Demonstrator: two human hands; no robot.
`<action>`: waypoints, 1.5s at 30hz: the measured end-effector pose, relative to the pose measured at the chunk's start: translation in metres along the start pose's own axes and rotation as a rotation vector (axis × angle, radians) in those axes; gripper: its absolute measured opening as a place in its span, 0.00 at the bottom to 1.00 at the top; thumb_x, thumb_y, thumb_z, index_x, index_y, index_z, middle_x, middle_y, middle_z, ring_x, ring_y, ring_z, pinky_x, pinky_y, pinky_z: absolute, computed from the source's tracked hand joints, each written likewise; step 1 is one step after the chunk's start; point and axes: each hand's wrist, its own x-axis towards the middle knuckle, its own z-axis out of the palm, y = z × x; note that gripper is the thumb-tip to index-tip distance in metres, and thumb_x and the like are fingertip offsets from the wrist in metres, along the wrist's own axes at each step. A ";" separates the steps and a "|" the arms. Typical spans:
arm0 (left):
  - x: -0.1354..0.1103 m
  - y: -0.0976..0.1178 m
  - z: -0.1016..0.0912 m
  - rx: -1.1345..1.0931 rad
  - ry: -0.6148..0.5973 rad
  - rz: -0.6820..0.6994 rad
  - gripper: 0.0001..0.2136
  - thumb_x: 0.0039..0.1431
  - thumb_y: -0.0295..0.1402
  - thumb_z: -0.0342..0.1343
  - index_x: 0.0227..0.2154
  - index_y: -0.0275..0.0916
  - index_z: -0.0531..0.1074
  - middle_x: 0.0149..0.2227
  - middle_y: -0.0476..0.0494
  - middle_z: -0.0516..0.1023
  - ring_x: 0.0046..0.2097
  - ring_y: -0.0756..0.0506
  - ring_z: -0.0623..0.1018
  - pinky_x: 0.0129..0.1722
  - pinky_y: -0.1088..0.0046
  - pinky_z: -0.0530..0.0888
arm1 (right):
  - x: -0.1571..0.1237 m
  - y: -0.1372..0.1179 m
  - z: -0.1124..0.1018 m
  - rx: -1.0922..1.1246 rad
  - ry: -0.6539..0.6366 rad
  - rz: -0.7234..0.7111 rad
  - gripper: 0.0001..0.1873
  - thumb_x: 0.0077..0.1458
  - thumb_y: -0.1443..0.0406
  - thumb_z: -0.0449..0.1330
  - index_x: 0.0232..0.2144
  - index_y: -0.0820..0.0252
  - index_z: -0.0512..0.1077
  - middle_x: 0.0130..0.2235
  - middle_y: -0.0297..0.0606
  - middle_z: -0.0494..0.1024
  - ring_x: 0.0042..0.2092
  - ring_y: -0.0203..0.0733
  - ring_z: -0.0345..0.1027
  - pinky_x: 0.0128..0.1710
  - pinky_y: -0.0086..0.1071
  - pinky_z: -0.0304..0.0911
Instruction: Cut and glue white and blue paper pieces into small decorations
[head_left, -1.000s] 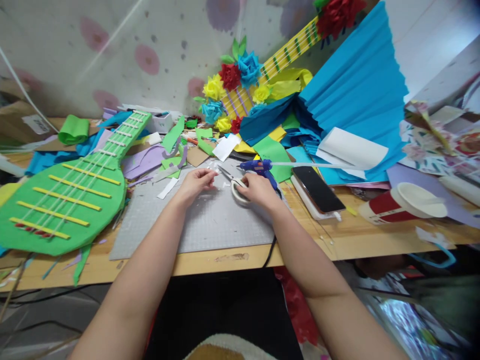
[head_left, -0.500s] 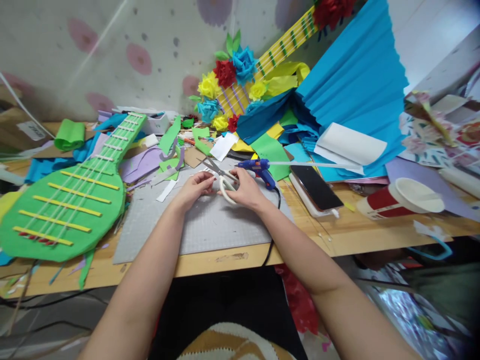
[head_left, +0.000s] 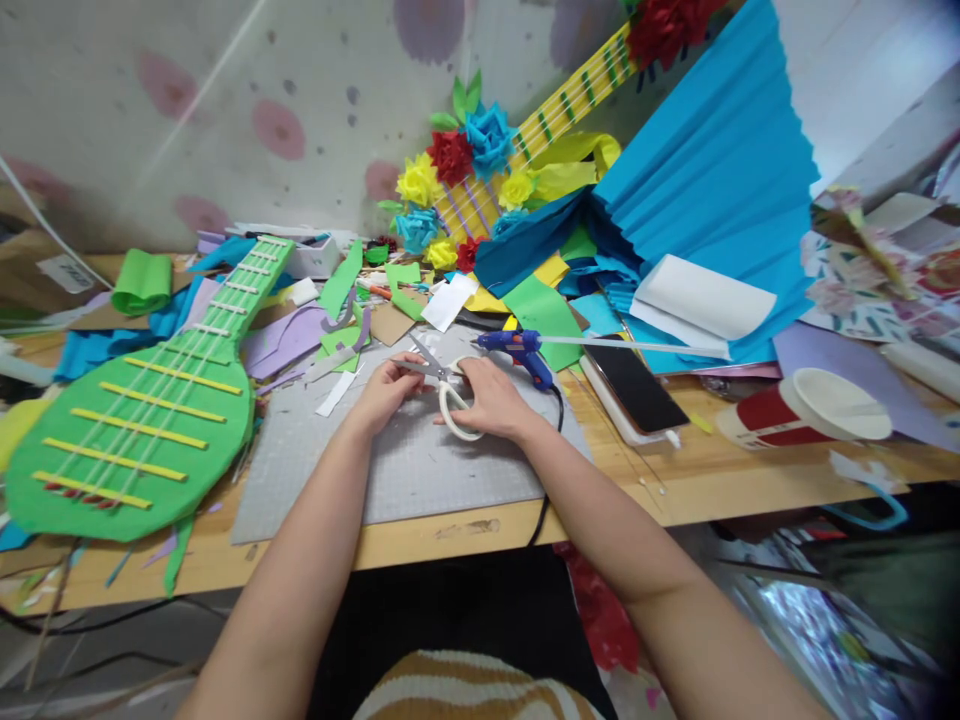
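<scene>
My right hand (head_left: 491,395) grips a pair of scissors (head_left: 459,420) by the white handles, above the grey cutting mat (head_left: 442,480). The blades are spread apart and point up and left. Just left of them, my left hand (head_left: 386,392) has its thumb and fingers pinched together beside the lower blade. Whatever those fingers hold is too small to make out. Behind my right hand lies a blue hot glue gun (head_left: 517,345), a long pale glue stick reaching out of its back.
A green paper lute-like instrument (head_left: 142,420) fills the left side. Paper scraps (head_left: 300,335) and a yellow flowered instrument (head_left: 469,205) lie along the back. On the right are a phone (head_left: 636,385), a paper cup (head_left: 802,408) and blue pleated paper (head_left: 712,170). The glue gun's cord (head_left: 551,490) crosses the table edge.
The scissors have turned a little and their blades stand wider apart. Both hands stay close together over the mat. The whole view has shifted slightly downward.
</scene>
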 end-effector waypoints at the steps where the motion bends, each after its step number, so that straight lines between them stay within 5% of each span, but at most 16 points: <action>1: 0.000 0.000 0.000 0.006 0.007 0.013 0.09 0.42 0.29 0.57 0.30 0.38 0.67 0.21 0.55 0.67 0.23 0.56 0.67 0.31 0.77 0.70 | 0.000 0.000 0.000 -0.007 -0.008 0.004 0.27 0.40 0.48 0.60 0.36 0.61 0.62 0.37 0.41 0.69 0.38 0.44 0.61 0.35 0.32 0.54; 21: -0.002 0.008 0.006 -0.008 0.076 0.035 0.10 0.41 0.32 0.58 0.29 0.39 0.65 0.20 0.57 0.64 0.22 0.56 0.65 0.39 0.69 0.72 | 0.000 0.000 -0.005 0.002 -0.081 0.031 0.22 0.45 0.48 0.57 0.32 0.59 0.63 0.31 0.36 0.71 0.32 0.38 0.62 0.30 0.29 0.50; 34: -0.002 0.007 0.011 0.116 0.042 0.005 0.09 0.41 0.33 0.59 0.26 0.38 0.66 0.23 0.53 0.68 0.24 0.54 0.68 0.25 0.79 0.65 | 0.002 0.000 0.004 -0.001 0.001 0.008 0.34 0.39 0.48 0.61 0.43 0.63 0.60 0.44 0.47 0.66 0.45 0.48 0.58 0.42 0.37 0.56; 45: -0.002 0.008 0.013 0.100 0.038 0.053 0.08 0.42 0.31 0.58 0.25 0.38 0.65 0.23 0.53 0.68 0.25 0.54 0.68 0.27 0.78 0.64 | 0.003 -0.002 0.002 -0.053 -0.020 0.028 0.18 0.48 0.53 0.54 0.36 0.61 0.62 0.38 0.43 0.70 0.39 0.44 0.62 0.36 0.33 0.55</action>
